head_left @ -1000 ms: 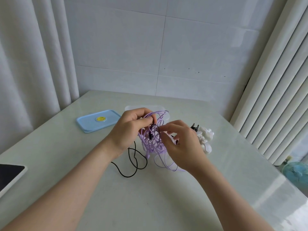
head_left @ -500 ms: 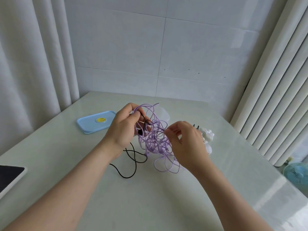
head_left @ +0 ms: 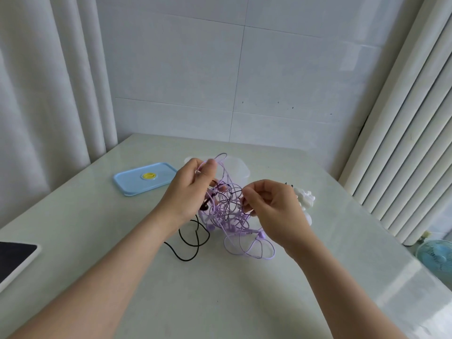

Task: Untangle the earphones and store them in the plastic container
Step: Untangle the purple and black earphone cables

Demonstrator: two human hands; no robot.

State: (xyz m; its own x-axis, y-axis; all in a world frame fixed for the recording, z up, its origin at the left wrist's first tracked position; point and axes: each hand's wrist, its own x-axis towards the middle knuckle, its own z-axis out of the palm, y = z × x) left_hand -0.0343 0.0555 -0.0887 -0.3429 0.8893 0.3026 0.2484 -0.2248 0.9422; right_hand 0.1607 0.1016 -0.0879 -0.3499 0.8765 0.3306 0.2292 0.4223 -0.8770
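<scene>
The messy bunch of thin purple and black earphone cords [head_left: 227, 209] hung between the two hands, its ends lying on the pale table [head_left: 220, 302]. The left hand [head_left: 189, 192] pinched a purple loop up high, and the right hand [head_left: 274, 211] pinched a strand on the right. The clear plastic container [head_left: 241, 168] sat just behind them.

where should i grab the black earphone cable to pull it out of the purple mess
Probably at the slack loop of the black cable that lies on the table, below the tangle held by the left hand and right hand. Come from the near left, pinching across the cord: there it lies open and alone, while higher up it threads among purple strands.
</scene>
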